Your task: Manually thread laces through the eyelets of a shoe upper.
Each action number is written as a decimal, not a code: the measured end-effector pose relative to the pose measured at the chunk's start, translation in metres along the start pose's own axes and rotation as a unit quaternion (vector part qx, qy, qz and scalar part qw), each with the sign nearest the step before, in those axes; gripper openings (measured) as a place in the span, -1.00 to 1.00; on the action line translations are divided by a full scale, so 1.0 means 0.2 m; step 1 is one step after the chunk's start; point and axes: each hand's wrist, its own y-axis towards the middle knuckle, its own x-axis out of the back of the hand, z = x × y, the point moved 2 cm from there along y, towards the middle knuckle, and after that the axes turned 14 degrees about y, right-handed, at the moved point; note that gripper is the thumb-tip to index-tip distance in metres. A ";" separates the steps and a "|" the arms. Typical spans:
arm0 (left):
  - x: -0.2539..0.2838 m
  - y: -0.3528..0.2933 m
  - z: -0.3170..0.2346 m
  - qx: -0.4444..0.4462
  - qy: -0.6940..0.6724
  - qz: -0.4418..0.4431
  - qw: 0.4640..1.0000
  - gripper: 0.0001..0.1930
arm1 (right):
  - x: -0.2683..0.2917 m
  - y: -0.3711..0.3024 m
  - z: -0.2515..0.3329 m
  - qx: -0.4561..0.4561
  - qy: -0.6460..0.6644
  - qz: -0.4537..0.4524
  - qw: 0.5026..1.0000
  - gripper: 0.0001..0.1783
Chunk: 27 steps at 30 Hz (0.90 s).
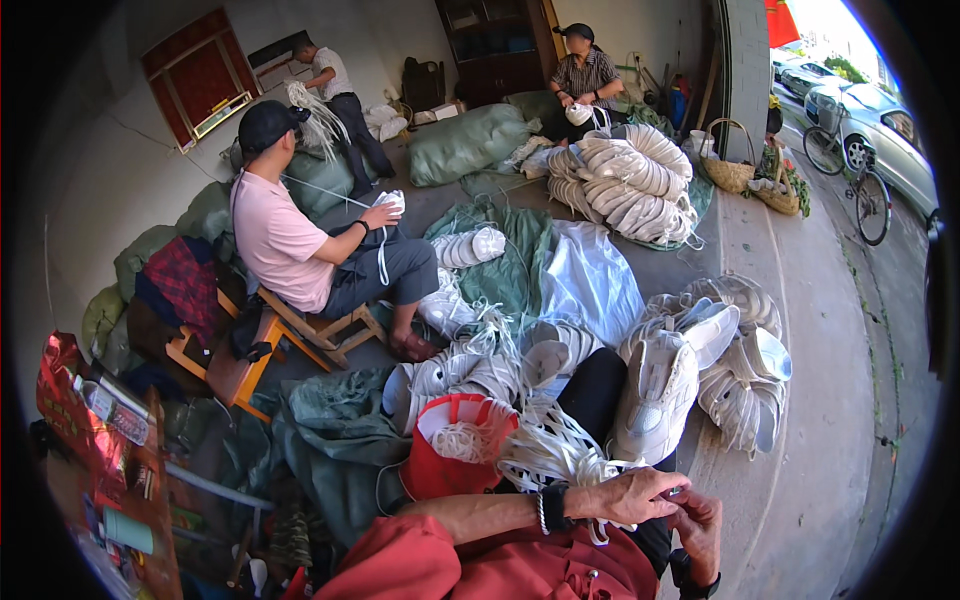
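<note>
My left hand [628, 497] reaches in from the left, a beaded bracelet and dark band at its wrist. Its fingers are pinched together and meet those of my right hand [698, 528], also closed, over my lap. Between the fingertips is a tiny dark, shiny bit, too small to name. A loose bundle of white shoelaces [552, 440] lies across my legs just beyond the left hand. A white sneaker [655, 395] sits beyond the hands. To the left, a red bag [418, 470] holds more white laces [462, 440].
Stacks of white shoe uppers [740, 400] lie right and ahead, with a larger heap [630, 180] farther back. A co-worker in pink [285, 230] sits at left, holding a white shoe piece. Two other people work behind. A cluttered table [150, 500] stands at lower left; a bicycle [865, 190] is outside.
</note>
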 end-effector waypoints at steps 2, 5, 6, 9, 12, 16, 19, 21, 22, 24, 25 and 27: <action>0.01 -0.01 0.00 0.021 0.019 0.018 0.999 -0.67 | 0.02 -0.01 0.00 -0.002 0.062 -0.030 0.998 -0.88; 0.02 -0.01 0.00 0.020 0.046 0.018 0.999 -0.78 | 0.07 -0.03 0.00 0.009 0.047 -0.075 0.996 -0.88; 0.01 -0.01 0.00 0.016 0.067 0.018 0.997 -0.78 | 0.09 -0.03 -0.01 0.022 0.043 -0.086 0.995 -0.88; 0.00 -0.01 0.02 0.028 0.029 0.027 0.999 -0.75 | 0.15 -0.04 -0.02 0.048 0.038 -0.126 0.990 -0.87; 0.01 0.00 0.03 0.017 0.036 -0.003 0.999 -0.75 | 0.20 -0.05 -0.04 0.060 0.025 -0.158 0.985 -0.86; 0.04 0.01 0.02 0.028 0.012 -0.021 0.999 -0.77 | 0.24 -0.05 -0.06 0.075 0.013 -0.174 0.982 -0.85; 0.06 0.02 0.00 0.061 0.000 -0.023 0.998 -0.78 | 0.27 -0.05 -0.07 0.067 0.008 -0.184 0.981 -0.84; 0.07 0.02 -0.01 0.059 0.001 -0.037 0.998 -0.78 | 0.28 -0.06 -0.08 0.064 0.010 -0.178 0.982 -0.85; 0.07 0.02 -0.01 0.048 0.007 -0.051 0.998 -0.78 | 0.28 -0.06 -0.08 0.065 0.011 -0.173 0.983 -0.85; 0.08 0.03 -0.02 0.032 0.027 -0.076 0.996 -0.79 | 0.28 -0.07 -0.09 0.045 0.032 -0.159 0.986 -0.87; 0.08 0.03 -0.01 0.032 0.017 -0.083 0.996 -0.79 | 0.28 -0.07 -0.09 0.043 0.045 -0.149 0.987 -0.87; 0.08 0.03 0.00 0.042 0.016 -0.093 0.995 -0.79 | 0.26 -0.06 -0.08 0.040 0.004 -0.144 0.989 -0.77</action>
